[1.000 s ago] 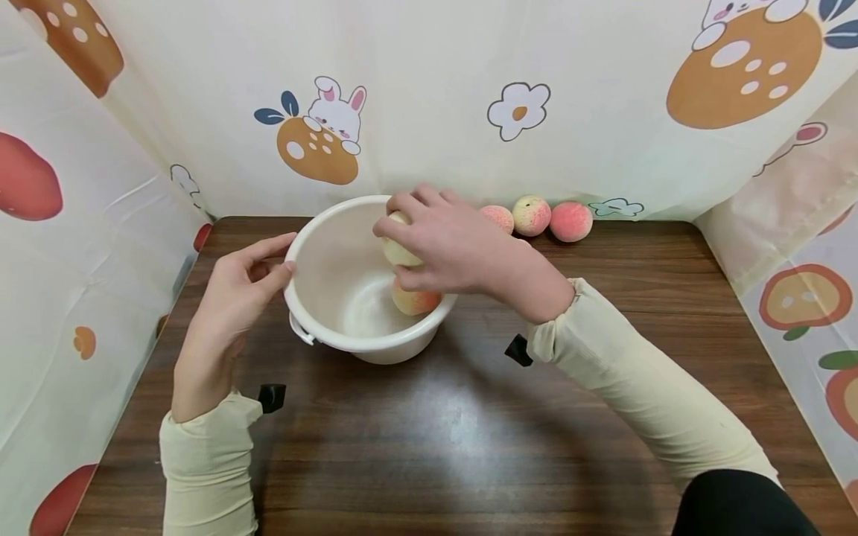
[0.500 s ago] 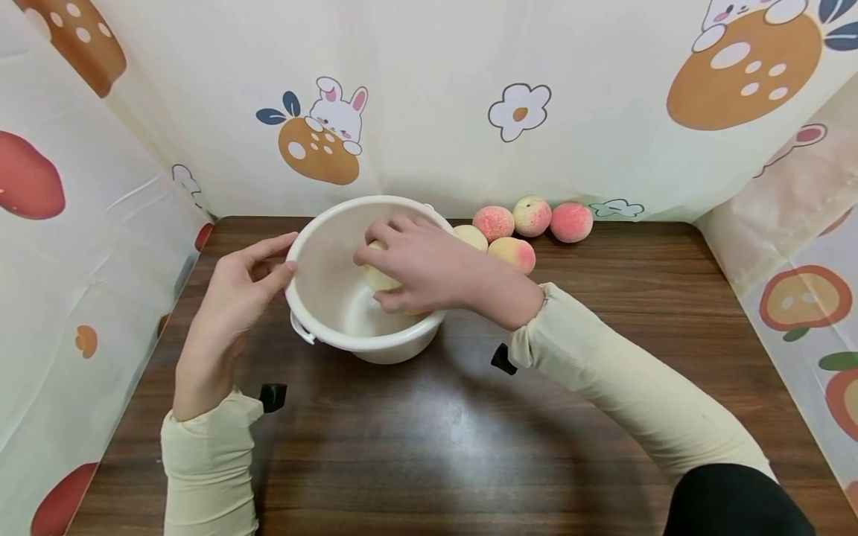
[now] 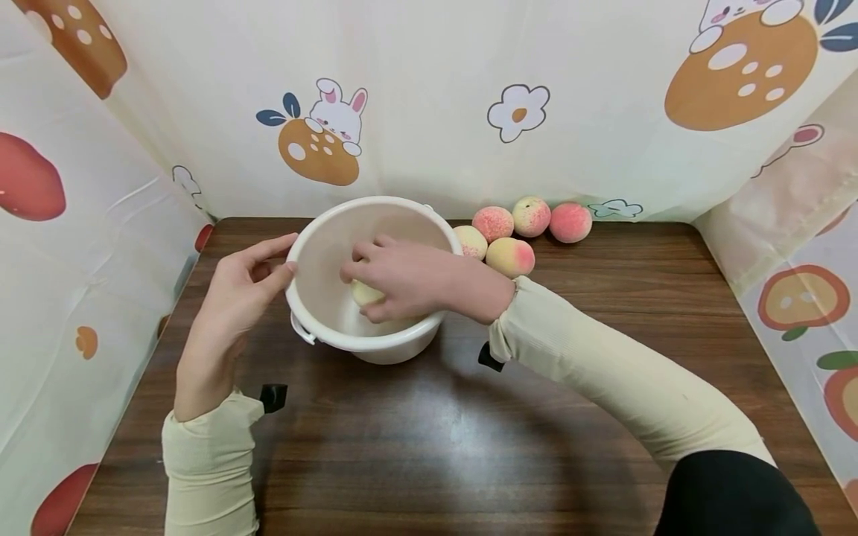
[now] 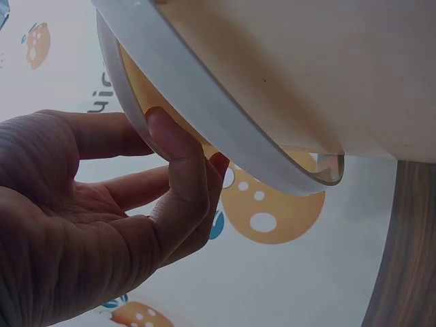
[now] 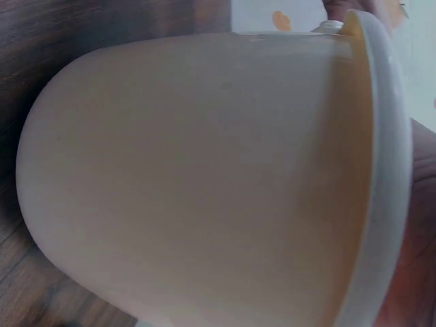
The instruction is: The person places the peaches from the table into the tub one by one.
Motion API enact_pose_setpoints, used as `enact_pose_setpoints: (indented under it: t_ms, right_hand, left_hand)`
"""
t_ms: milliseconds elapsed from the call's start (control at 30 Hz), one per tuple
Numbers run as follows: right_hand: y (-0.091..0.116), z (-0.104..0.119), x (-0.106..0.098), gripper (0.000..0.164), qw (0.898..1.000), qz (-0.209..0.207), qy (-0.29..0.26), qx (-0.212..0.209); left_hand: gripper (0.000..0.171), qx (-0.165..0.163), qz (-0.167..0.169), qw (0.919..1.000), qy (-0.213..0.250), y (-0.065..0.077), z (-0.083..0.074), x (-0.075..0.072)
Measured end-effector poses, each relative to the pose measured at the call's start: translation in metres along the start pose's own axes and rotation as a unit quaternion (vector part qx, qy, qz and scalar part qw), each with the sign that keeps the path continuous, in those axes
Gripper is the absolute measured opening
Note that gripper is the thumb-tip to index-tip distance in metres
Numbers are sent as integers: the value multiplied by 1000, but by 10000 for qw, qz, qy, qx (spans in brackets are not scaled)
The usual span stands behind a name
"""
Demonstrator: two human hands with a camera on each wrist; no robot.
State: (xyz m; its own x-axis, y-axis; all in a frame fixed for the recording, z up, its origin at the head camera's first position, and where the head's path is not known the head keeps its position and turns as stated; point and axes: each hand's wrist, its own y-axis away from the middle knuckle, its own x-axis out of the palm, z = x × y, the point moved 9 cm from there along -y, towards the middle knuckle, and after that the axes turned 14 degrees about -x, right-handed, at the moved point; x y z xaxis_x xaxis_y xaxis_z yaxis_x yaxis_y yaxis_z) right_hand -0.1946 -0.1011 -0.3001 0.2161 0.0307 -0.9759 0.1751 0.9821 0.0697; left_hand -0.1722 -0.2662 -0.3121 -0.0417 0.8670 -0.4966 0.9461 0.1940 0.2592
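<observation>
The right hand (image 3: 402, 279) grips a pale yellow peach (image 3: 365, 293) inside the white bucket (image 3: 325, 272); the left hand (image 3: 231, 294) pinches its rim (image 3: 362, 344). If that pinch slackens, a bump could tip the white bucket.

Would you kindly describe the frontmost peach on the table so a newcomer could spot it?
On the brown table stands a white bucket, with five peaches to its right. The frontmost peach is yellow with a clear pink patch at its right end, while its neighbours look speckled or redder.
</observation>
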Motion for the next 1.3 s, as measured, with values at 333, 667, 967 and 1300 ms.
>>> enact_pose_setpoints:
  t_ms: [333, 667, 967, 1300]
  right_hand:
    - [-15, 1, 19, 45, 9965, 675, -471, -152]
    - [-28, 2, 39, 49, 9895, 1278, -620, -254]
    - [-30, 5, 52, 38, 9846, 1648, -403, -423]
    - [-30, 10, 58, 37, 9797, 1817, -508, -684]
  left_hand:
    - [49, 6, 31, 10000, 73, 0, 1, 1]
    - [49, 22, -7, 10000, 0, 0, 0, 0]
    - [49, 15, -13, 10000, -3, 0, -1, 0]
    - [49, 0, 23, 10000, 42, -1, 0, 0]
